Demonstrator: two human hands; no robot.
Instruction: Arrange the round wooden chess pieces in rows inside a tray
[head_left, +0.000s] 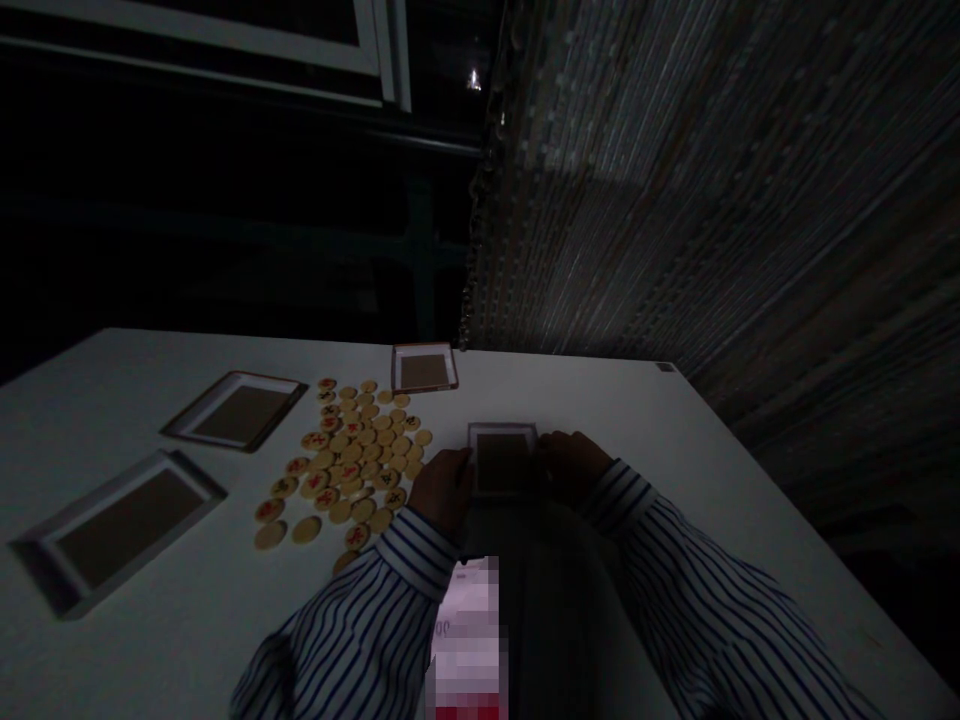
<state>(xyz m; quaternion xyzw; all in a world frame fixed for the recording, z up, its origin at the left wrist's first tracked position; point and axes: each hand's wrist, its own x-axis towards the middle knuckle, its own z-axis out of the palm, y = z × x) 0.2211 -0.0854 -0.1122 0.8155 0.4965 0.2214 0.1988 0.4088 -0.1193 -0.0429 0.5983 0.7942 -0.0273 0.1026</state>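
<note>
My left hand grips the left side of a small shallow rectangular box with a pale rim and a brown inside. The fingers of my right hand close on the box's right edge. Nothing shows inside the box, which is at or just above the white table. Left of my left hand lies a loose spread of round wooden Chinese chess pieces, some marked with red or black characters, others with blank faces. Dim light hides the fingertips.
Three more shallow boxes stand on the white table: a brown-edged box at the back, another brown-edged box at left, and a pale box at front left. A string curtain hangs behind the right side. A lit screen, partly blurred, shows below.
</note>
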